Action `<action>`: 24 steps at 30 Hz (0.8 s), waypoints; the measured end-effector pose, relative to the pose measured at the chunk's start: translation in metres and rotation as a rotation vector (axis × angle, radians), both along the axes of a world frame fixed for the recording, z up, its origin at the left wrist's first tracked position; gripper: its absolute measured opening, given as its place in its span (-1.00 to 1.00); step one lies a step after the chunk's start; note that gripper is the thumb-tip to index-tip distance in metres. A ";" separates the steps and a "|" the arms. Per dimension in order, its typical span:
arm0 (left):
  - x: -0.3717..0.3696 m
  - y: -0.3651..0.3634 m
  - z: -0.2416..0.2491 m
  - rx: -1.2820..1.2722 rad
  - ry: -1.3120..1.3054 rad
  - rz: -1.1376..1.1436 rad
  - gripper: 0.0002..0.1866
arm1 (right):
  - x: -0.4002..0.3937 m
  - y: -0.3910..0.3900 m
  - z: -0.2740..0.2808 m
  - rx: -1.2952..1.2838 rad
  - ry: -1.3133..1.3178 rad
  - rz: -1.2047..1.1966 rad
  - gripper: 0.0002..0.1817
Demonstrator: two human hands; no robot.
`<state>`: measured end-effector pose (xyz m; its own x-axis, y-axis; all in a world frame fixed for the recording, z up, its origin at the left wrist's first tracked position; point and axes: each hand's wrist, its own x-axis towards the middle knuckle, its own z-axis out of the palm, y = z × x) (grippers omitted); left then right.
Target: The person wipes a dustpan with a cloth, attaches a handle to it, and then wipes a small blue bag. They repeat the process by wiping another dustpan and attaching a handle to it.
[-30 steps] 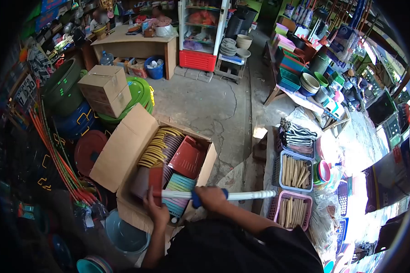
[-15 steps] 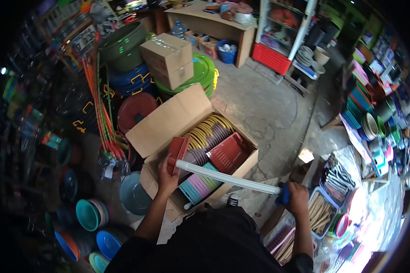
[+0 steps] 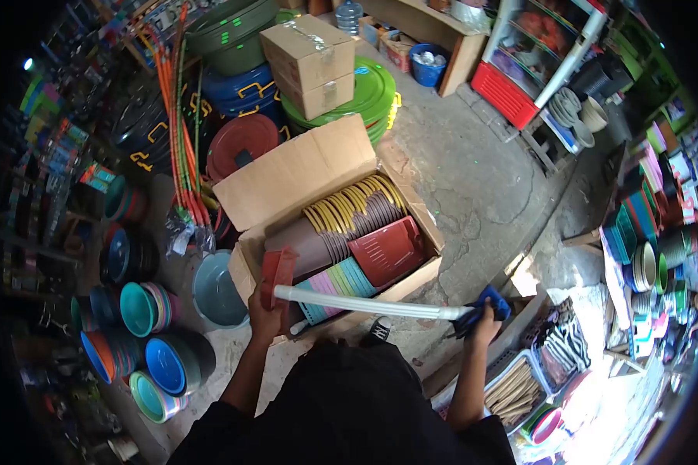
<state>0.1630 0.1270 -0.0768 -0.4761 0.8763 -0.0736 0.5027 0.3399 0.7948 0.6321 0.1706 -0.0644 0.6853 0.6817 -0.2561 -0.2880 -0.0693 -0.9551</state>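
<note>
A white ribbed tube [image 3: 364, 304] stretches between my two hands over an open cardboard box [image 3: 298, 169]. My left hand [image 3: 264, 319] is closed on the red plastic piece [image 3: 278, 267] at the tube's left end. The fingers of my right hand [image 3: 485, 324] are wrapped round a dark blue, cloth-like piece [image 3: 490, 305] at its other end. Inside the box lie nested brown pots [image 3: 306, 239] with yellow rims [image 3: 357, 203], a dark red slotted basket [image 3: 388, 252] and a row of pastel baskets [image 3: 337, 291].
Taped cartons [image 3: 309, 62] rest on a green lid [image 3: 368, 97] behind the box. Stacked basins [image 3: 167, 364] and a grey-blue tub [image 3: 219, 288] stand at left, near orange poles [image 3: 180, 147]. At right is a crate of wooden sticks [image 3: 516, 391]. A shoe [image 3: 380, 329] shows below the box.
Both hands have moved slightly left with the tube, and the tube now lies nearer level. The camera view has shifted, showing more of the box and the basins.
</note>
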 end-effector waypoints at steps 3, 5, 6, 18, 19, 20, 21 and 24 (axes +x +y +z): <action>-0.027 -0.039 -0.001 0.046 -0.108 0.100 -0.24 | -0.020 0.001 -0.011 -0.132 -0.101 0.240 -0.86; -0.040 -0.084 -0.001 -0.060 -0.037 0.282 -0.27 | -0.026 -0.003 -0.030 -0.147 -0.290 0.506 -0.72; -0.045 -0.110 -0.002 -0.034 -0.029 0.358 -0.27 | -0.030 -0.004 -0.043 -0.178 -0.308 0.617 -0.69; 0.011 -0.358 0.018 -0.378 0.450 1.016 -0.47 | -0.220 0.019 -0.022 -0.161 -0.123 1.328 -0.77; 0.014 -0.368 0.025 -0.403 0.439 1.095 -0.47 | -0.236 0.014 -0.023 -0.145 -0.120 1.364 -0.75; 0.016 -0.383 0.023 -0.405 0.425 1.163 -0.47 | -0.253 0.008 -0.025 -0.145 -0.119 1.397 -0.74; 0.016 -0.401 0.018 -0.401 0.398 1.213 -0.46 | -0.273 -0.001 -0.021 -0.116 -0.098 1.438 -0.73; 0.015 -0.465 -0.004 -0.364 0.295 1.337 -0.45 | -0.331 -0.039 -0.005 -0.055 0.022 1.601 -0.76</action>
